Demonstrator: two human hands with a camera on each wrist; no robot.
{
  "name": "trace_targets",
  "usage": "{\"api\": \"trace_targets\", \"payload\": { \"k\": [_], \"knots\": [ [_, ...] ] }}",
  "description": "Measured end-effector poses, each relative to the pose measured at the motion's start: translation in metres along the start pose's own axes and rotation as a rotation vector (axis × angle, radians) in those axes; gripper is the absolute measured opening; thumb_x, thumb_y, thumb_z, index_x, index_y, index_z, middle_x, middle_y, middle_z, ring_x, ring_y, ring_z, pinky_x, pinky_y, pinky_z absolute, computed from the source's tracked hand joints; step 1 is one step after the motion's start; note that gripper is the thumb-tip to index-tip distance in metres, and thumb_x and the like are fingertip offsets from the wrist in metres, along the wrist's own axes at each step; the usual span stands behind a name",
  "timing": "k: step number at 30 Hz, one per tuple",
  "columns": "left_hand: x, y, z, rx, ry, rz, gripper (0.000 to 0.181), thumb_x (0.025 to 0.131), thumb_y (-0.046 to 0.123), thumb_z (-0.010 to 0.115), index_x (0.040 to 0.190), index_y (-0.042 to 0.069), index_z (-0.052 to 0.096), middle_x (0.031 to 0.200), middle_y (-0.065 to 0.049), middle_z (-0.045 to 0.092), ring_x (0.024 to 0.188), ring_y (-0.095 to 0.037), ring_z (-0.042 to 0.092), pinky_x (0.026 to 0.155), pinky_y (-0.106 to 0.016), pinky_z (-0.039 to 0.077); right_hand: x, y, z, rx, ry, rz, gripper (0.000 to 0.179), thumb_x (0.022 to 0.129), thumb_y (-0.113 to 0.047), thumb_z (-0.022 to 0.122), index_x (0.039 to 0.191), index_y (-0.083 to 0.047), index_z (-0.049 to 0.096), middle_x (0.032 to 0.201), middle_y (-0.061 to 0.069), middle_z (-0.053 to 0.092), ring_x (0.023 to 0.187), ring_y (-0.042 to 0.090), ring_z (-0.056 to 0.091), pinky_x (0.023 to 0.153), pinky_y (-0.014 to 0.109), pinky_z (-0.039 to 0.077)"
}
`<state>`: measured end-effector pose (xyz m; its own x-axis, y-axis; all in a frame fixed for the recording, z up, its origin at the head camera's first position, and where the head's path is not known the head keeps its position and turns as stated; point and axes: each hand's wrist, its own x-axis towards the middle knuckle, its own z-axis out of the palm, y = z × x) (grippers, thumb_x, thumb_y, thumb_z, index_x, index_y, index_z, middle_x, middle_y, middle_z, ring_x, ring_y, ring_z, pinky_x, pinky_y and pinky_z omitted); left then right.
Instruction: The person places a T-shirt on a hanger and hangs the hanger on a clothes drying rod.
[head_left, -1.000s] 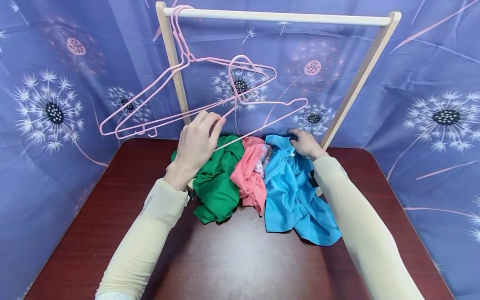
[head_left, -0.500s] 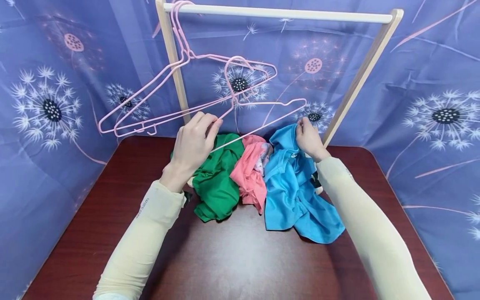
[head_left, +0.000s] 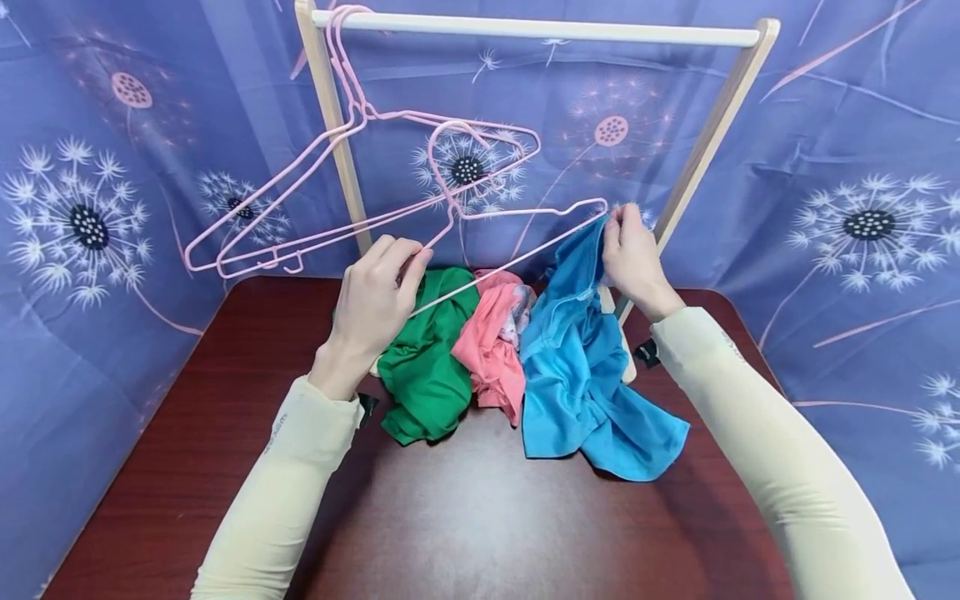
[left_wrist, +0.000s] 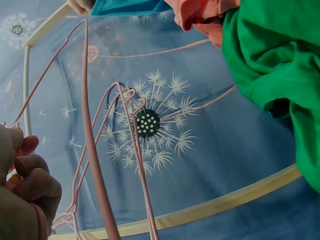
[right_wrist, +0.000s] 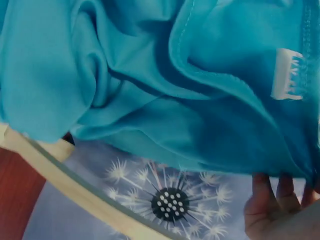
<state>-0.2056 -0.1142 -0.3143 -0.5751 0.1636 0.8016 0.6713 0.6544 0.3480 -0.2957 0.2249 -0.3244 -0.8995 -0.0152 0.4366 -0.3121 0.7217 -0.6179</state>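
My left hand [head_left: 375, 296] pinches one shoulder of a pink hanger [head_left: 517, 212], whose hook points up. In the left wrist view the bar of this hanger [left_wrist: 91, 135] runs close past the hand [left_wrist: 30, 185]. On the other side my right hand [head_left: 633, 254] grips the top edge of a blue garment [head_left: 573, 367] and lifts it, while its lower part lies on the table. The hanger's right tip is close to the lifted edge. A white label [right_wrist: 287, 74] shows inside the garment in the right wrist view, above my right fingers [right_wrist: 287, 192].
A wooden rack with a white rail [head_left: 540, 27] stands at the back. Two pink hangers [head_left: 288, 196] hang at its left end. A green garment [head_left: 427, 375] and a coral garment [head_left: 491, 350] lie bunched on the dark red table [head_left: 480, 517]. Patterned cloth hangs behind.
My right hand has taken hold of the blue garment's top edge and raised it toward the hanger's right end. My left hand, still pinching the hanger, has shifted slightly left and down.
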Motion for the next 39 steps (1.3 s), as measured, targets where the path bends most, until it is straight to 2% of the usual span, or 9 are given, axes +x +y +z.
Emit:
{"api": "trace_targets", "payload": {
  "k": [4,8,11,17,22,26,30,34,39],
  "knots": [
    [0.0,0.003,-0.003,-0.01,0.0,0.008,0.019,0.1,0.019,0.059,0.096,0.004,0.069,0.08,-0.007,0.057,0.063,-0.017,0.051,0.055,-0.031,0.041,0.0,-0.005,-0.007,0.051,0.125,0.015,0.032,0.106,-0.028,0.022,0.113,-0.001,0.036,0.081,0.011,0.04,0.067,0.027,0.043,0.062,0.036,0.033],
    [0.0,0.007,-0.008,-0.03,0.003,0.035,0.018,0.1,0.016,0.058,0.097,0.002,0.069,0.08,-0.008,0.058,0.063,-0.018,0.05,0.055,-0.03,0.041,0.0,-0.016,-0.017,0.066,0.193,-0.007,0.03,0.106,-0.027,0.025,0.111,-0.001,0.038,0.083,0.007,0.042,0.067,0.023,0.041,0.061,0.032,0.032],
    [0.001,0.009,-0.012,-0.044,0.014,0.055,0.018,0.1,0.015,0.058,0.098,0.001,0.069,0.08,-0.009,0.059,0.064,-0.018,0.052,0.057,-0.03,0.041,0.001,-0.027,-0.027,0.059,0.163,0.006,0.028,0.105,-0.026,0.028,0.109,-0.002,0.042,0.08,0.005,0.046,0.063,0.021,0.042,0.058,0.031,0.032],
    [0.002,0.012,-0.018,-0.068,0.028,0.052,0.016,0.098,0.013,0.06,0.1,0.001,0.07,0.081,-0.009,0.063,0.067,-0.018,0.056,0.061,-0.033,0.046,0.003,-0.049,-0.055,0.112,0.04,0.134,0.02,0.104,-0.028,0.034,0.106,-0.012,0.047,0.072,0.003,0.048,0.056,0.014,0.041,0.05,0.028,0.033],
    [0.004,0.018,-0.022,-0.069,0.029,0.064,0.015,0.098,0.012,0.061,0.1,0.001,0.071,0.078,-0.008,0.062,0.064,-0.018,0.054,0.059,-0.033,0.046,0.003,-0.07,-0.074,0.217,0.052,0.169,0.014,0.103,-0.022,0.04,0.098,-0.013,0.05,0.069,0.0,0.048,0.05,0.01,0.039,0.044,0.024,0.032],
    [0.006,0.024,-0.021,-0.068,0.031,0.082,0.015,0.098,0.012,0.061,0.098,0.001,0.071,0.075,-0.007,0.06,0.063,-0.017,0.052,0.058,-0.033,0.044,-0.001,-0.088,-0.083,0.311,0.042,0.156,0.013,0.102,-0.019,0.044,0.095,-0.011,0.052,0.065,-0.002,0.049,0.044,0.008,0.041,0.039,0.022,0.035],
    [0.007,0.028,-0.018,-0.077,0.026,0.092,0.016,0.099,0.013,0.06,0.098,0.002,0.071,0.076,-0.007,0.06,0.063,-0.016,0.051,0.058,-0.031,0.043,-0.007,-0.106,-0.087,0.384,-0.001,0.121,0.012,0.101,-0.018,0.045,0.096,-0.008,0.052,0.06,0.001,0.046,0.039,0.012,0.041,0.036,0.026,0.039],
    [0.009,0.031,-0.014,-0.087,0.021,0.1,0.016,0.099,0.013,0.06,0.099,0.001,0.071,0.077,-0.007,0.06,0.064,-0.015,0.052,0.058,-0.029,0.043,-0.015,-0.121,-0.086,0.457,-0.036,0.115,0.013,0.103,-0.018,0.046,0.099,-0.007,0.05,0.067,0.007,0.047,0.041,0.017,0.044,0.038,0.03,0.045],
    [0.013,0.038,-0.006,-0.113,0.03,0.105,0.015,0.099,0.013,0.06,0.099,0.002,0.07,0.076,-0.007,0.06,0.065,-0.016,0.053,0.059,-0.031,0.044,-0.025,-0.134,-0.082,0.599,-0.058,0.102,0.013,0.103,-0.016,0.048,0.099,-0.004,0.049,0.078,0.012,0.047,0.048,0.02,0.054,0.043,0.031,0.051]
  ]
}}
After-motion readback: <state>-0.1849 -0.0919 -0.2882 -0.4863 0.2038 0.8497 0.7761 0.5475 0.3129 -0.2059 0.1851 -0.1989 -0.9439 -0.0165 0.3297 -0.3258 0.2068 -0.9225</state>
